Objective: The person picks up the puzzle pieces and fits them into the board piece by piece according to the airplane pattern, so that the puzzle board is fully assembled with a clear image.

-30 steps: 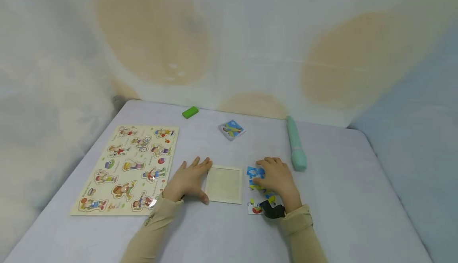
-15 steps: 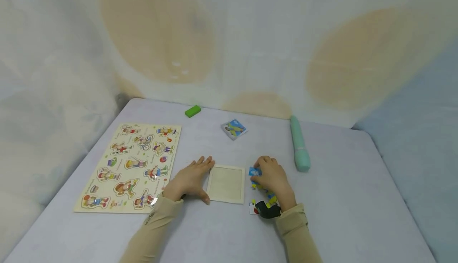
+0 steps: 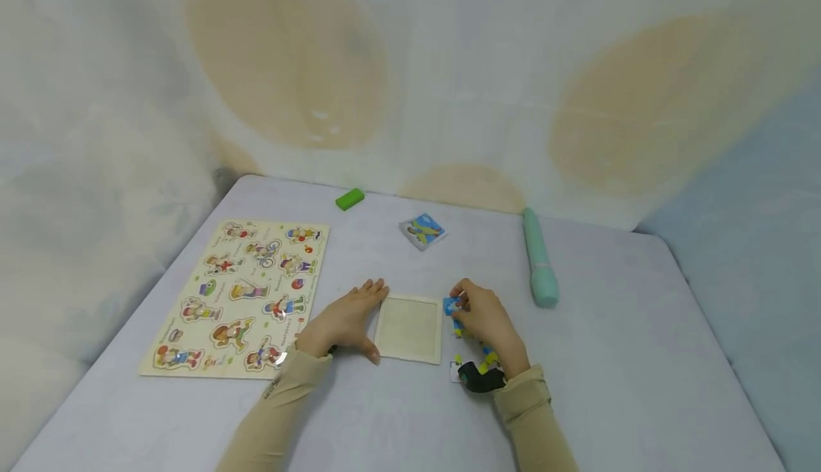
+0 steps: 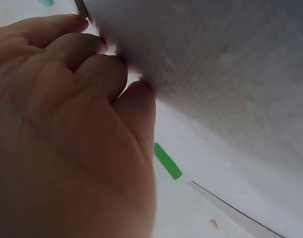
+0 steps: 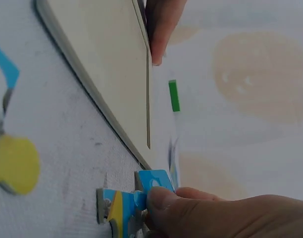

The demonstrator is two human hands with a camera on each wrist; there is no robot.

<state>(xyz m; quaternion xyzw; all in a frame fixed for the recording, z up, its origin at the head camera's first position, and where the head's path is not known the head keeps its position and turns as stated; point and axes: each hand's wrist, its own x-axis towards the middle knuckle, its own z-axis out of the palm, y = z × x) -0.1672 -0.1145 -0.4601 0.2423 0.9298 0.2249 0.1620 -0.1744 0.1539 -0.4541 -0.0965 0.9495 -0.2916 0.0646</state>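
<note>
A shallow square wooden puzzle tray lies between the two hands, with nothing in it. My left hand rests flat along its left side, fingers spread and thumb near the lower left corner. At the tray's right side my right hand pinches a blue jigsaw piece between thumb and fingers. In the right wrist view this piece sits right by the tray's corner, overlapping another blue and yellow piece. More jigsaw pieces lie under the right hand and wrist, partly hidden.
A wooden board of sports figures lies at the left. Toward the back are a green block and a small airplane picture card. A mint-green microphone-shaped object lies beyond the right hand.
My right hand has shifted slightly left, toward the tray, and its fingers have closed in a pinch on the blue jigsaw piece. The left hand keeps its place beside the tray.
</note>
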